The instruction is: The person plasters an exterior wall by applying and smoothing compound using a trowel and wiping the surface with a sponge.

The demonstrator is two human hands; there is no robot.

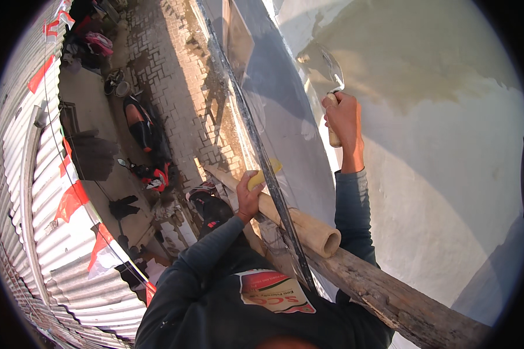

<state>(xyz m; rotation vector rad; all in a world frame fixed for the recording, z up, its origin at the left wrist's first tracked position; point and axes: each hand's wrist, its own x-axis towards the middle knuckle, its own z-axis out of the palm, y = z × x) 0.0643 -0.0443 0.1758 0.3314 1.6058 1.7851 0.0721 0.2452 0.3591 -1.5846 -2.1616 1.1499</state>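
My right hand [344, 119] is clenched on the wooden handle of a light, stiff steel trowel [330, 72] pressed to the wet plaster wall [436, 174], while my left hand [250, 195] grips a yellow-capped bamboo pole [300, 224].

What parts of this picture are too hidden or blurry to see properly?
- Head view: the trowel blade's edges blur into the wet plaster of the wall.
- The left hand covers most of the yellow thing it grips.
- The wooden pole is cut off by the picture's dark rim.
- The right hand hides the trowel's handle.
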